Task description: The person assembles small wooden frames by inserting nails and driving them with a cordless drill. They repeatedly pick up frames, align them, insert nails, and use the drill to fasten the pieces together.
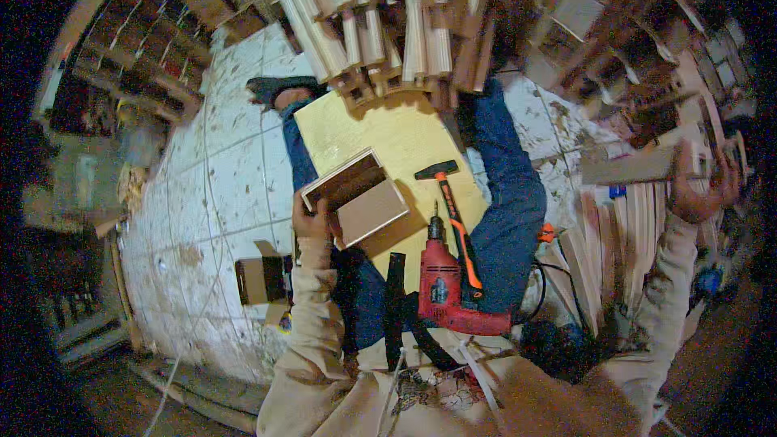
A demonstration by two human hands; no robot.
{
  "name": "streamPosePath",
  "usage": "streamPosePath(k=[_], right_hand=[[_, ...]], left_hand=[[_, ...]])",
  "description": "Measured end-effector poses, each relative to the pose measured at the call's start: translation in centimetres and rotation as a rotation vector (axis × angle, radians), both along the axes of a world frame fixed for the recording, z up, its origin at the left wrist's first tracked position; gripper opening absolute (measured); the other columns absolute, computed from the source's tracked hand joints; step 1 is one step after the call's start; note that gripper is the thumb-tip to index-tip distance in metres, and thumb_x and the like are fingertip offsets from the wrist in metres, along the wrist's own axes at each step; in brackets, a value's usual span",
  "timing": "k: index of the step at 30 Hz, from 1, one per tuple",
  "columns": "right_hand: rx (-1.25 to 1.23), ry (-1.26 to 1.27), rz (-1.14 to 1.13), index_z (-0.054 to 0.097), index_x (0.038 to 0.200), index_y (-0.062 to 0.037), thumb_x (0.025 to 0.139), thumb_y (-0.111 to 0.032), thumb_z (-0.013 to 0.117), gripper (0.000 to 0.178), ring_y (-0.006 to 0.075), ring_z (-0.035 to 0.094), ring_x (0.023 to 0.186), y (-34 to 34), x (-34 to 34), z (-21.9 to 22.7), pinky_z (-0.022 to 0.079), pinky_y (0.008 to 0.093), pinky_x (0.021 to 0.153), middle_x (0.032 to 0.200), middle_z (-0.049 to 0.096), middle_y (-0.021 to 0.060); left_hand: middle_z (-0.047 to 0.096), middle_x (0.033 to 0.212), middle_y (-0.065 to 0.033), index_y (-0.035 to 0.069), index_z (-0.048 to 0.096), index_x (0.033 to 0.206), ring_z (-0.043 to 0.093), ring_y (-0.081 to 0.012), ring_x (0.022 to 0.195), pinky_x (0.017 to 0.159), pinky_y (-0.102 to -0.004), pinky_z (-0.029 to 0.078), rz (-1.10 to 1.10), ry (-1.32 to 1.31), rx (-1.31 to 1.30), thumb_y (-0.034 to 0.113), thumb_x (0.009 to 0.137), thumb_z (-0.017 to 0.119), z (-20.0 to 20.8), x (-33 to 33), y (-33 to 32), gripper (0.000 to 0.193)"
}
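Note:
On the yellow board point(421, 133) between my legs stands a small open wooden box point(372, 214), tilted to one side. My left hand point(314, 220) grips its left edge, fingers wrapped around the wall. Far out to the right, my right hand point(702, 194) is closed on a pale wooden piece point(689, 160), above a row of wooden boards point(623, 235); blur hides its exact shape. A hammer point(456, 226) with an orange and black handle lies right of the box. Beside it a red power drill point(445, 287) rests near my lap, bit pointing away from me.
Stacked long wooden pieces point(364, 24) rise beyond the yellow board. A small brown box point(261, 280) sits on the dirty tiled floor point(190, 226) at left. A black cable point(571, 279) curls by my right leg. Wooden shelving point(150, 61) stands far left.

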State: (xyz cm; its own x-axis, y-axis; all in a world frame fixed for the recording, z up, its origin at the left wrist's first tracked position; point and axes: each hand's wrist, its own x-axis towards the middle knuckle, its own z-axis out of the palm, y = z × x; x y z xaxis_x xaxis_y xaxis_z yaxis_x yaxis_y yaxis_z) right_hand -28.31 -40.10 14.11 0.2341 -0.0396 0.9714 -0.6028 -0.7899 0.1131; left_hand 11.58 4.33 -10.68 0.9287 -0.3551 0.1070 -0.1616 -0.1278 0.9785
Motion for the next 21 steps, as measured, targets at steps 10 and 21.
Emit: streamPosePath(k=[10,21], right_hand=[[0.308,0.287,0.805,0.063,0.089,0.0022,0.075,0.003,0.068,0.015,0.0305,0.064,0.084,17.1,20.3,7.6,0.051,0.0403,0.08,0.091,0.067,0.0205],[0.855,0.548,0.731,0.063,0.073,-0.0061,0.072,-0.036,0.072,0.032,0.0302,0.061,0.07,28.8,33.7,-6.3,0.05,0.0416,0.059,0.074,0.062,0.0116]], left_hand=[[0.063,0.095,-0.0057,0.004,0.056,0.111,0.059,-0.0146,0.089,0.081,-0.0286,0.047,-0.017,0.047,-0.045,0.005,0.085,0.062,2.1,2.0,-0.7,0.027],[0.064,0.098,-0.0071,0.005,0.054,0.114,0.061,-0.0177,0.093,0.084,-0.0297,0.048,-0.02,0.178,-0.042,-0.002,0.081,0.061,1.2,2.5,-0.3,0.035]])
